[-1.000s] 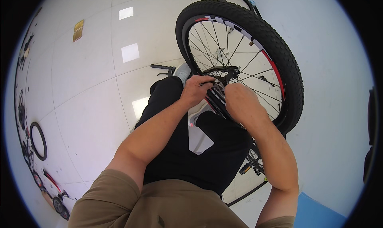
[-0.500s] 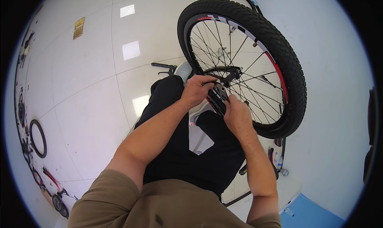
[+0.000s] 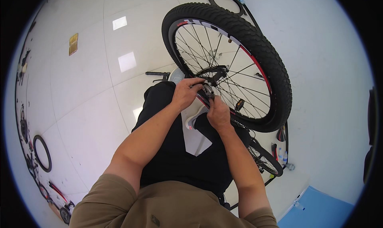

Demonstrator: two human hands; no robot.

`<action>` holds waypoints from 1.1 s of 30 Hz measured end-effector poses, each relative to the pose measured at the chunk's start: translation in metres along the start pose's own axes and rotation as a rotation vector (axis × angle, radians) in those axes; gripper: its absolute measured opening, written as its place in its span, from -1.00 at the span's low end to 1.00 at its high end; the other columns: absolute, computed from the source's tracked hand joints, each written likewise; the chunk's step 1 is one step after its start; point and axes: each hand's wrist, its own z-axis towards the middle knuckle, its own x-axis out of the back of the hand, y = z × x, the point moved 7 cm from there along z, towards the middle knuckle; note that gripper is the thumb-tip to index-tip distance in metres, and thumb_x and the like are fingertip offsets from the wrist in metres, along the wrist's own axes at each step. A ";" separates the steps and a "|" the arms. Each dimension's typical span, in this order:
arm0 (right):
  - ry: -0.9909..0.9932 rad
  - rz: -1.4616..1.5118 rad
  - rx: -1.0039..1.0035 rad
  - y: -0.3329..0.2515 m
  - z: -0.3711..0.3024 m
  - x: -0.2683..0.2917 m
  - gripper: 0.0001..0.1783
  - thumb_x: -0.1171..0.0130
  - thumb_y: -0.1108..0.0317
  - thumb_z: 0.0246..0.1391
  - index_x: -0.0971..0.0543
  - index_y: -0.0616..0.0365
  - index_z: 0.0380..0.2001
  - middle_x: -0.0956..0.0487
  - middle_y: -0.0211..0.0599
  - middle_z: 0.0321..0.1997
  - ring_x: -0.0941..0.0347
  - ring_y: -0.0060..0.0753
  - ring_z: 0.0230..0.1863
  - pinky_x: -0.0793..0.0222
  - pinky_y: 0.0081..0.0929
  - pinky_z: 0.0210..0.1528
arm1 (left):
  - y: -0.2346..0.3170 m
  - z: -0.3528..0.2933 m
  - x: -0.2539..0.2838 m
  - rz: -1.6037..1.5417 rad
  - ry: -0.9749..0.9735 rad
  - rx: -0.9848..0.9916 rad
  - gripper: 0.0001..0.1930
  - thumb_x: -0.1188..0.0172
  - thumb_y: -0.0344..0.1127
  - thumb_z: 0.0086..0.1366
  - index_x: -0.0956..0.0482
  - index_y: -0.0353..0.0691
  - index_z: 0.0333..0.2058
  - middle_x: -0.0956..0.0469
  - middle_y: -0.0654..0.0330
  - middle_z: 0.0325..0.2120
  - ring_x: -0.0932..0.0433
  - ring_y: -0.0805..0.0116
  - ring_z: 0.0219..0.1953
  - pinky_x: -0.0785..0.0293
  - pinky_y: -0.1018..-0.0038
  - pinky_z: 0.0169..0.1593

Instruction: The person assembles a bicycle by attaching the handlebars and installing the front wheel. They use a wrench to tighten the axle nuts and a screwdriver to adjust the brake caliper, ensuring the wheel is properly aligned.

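A bicycle wheel [image 3: 278, 74] with a black knobbly tyre and a red and white rim stands upright in front of me, tilted in view. Near its hub [image 3: 220, 73], my left hand [image 3: 186, 94] pinches the upper end of a small grey metal part [image 3: 208, 91]. Lower down, my right hand [image 3: 219, 114] grips the same part, thumb on top. Both hands are closed, and my fingers cover much of it, so its exact kind is unclear. Beside it run black and red frame tubes, partly hidden by my hands.
A handlebar grip with lever [image 3: 157, 74] lies by my left shoe. Another bicycle wheel [image 3: 268, 158] and a pedal [image 3: 239, 104] are at the right. Loose tyres [image 3: 42, 153], a yellow booklet-like item [image 3: 73, 44] and bike parts lie about the floor. A white wall [image 3: 331, 80] rises at right.
The wheel, my hands and the metal part have shifted left in the view. The second wheel and the pedal have come into sight at the right. Both hands keep their grip.
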 end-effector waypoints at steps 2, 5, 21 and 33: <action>0.043 0.050 -0.010 0.005 -0.002 -0.010 -0.90 -0.04 0.42 0.24 -0.40 0.23 -0.31 -0.53 0.09 -0.48 -0.49 0.28 -0.42 -0.38 0.05 -0.42 | 0.002 -0.001 -0.001 -0.009 -0.016 0.022 -0.77 -0.22 -0.45 0.25 -0.69 -0.26 -0.12 -0.70 0.11 -0.28 -0.63 0.34 -0.23 -0.49 0.48 -0.10; 0.108 0.159 -0.038 0.008 -0.004 -0.021 -0.89 0.00 0.40 0.27 -0.40 0.23 -0.29 -0.54 0.10 -0.46 -0.50 0.29 -0.41 -0.40 0.03 -0.41 | 0.007 -0.001 -0.001 0.027 -0.020 0.002 -0.77 -0.22 -0.45 0.25 -0.68 -0.27 -0.11 -0.70 0.11 -0.28 -0.63 0.35 -0.23 -0.49 0.49 -0.11; -0.026 0.186 -0.140 0.005 -0.005 -0.004 -0.87 -0.01 0.37 0.30 -0.45 0.20 -0.29 -0.55 0.13 -0.44 -0.49 0.31 -0.34 -0.38 0.05 -0.34 | 0.004 -0.002 0.001 -0.046 -0.006 -0.026 -0.77 -0.21 -0.47 0.26 -0.67 -0.32 -0.11 -0.70 0.09 -0.27 -0.65 0.36 -0.25 -0.51 0.51 -0.12; -0.228 -0.122 -0.177 -0.012 -0.028 0.039 -0.82 -0.02 0.30 0.30 -0.47 0.19 -0.30 -0.56 0.07 -0.47 -0.51 0.26 -0.40 -0.40 0.07 -0.33 | -0.005 0.000 0.000 -0.035 0.019 -0.035 -0.76 -0.25 -0.42 0.24 -0.68 -0.28 -0.12 -0.70 0.12 -0.33 -0.64 0.37 -0.27 -0.50 0.48 -0.13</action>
